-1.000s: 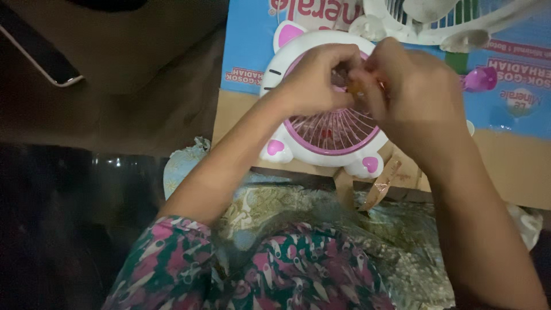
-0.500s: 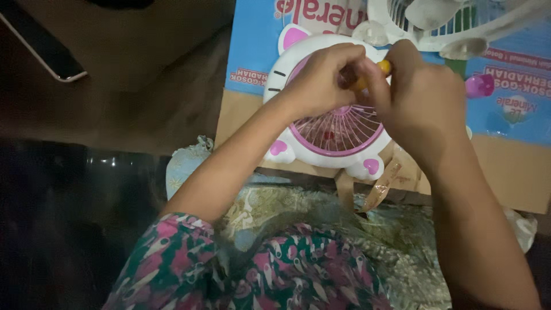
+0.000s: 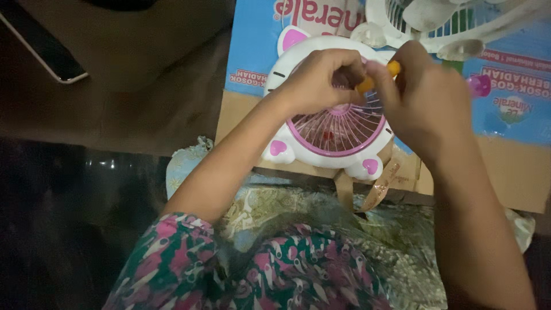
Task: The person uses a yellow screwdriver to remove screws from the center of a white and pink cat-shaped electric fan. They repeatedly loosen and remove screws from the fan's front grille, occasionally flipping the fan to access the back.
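A small white cat-shaped fan (image 3: 298,51) with a pink grille (image 3: 338,132) lies flat on a cardboard box (image 3: 516,166). My left hand (image 3: 315,80) rests on the upper part of the grille, fingers curled down onto it. My right hand (image 3: 425,97) is closed around a thin tool with an orange handle (image 3: 379,77), whose tip points at the fan under my left fingers. The tip itself is hidden. Both hands meet over the fan's top edge.
A second white fan part with a slatted grille (image 3: 453,23) lies at the box's far edge, a small purple piece (image 3: 479,85) beside it. A phone (image 3: 40,49) lies at the far left. Patterned cloth (image 3: 298,212) covers my lap below.
My right hand has shifted slightly right and back, drawing the orange handle further into sight. My left hand stays on the grille.
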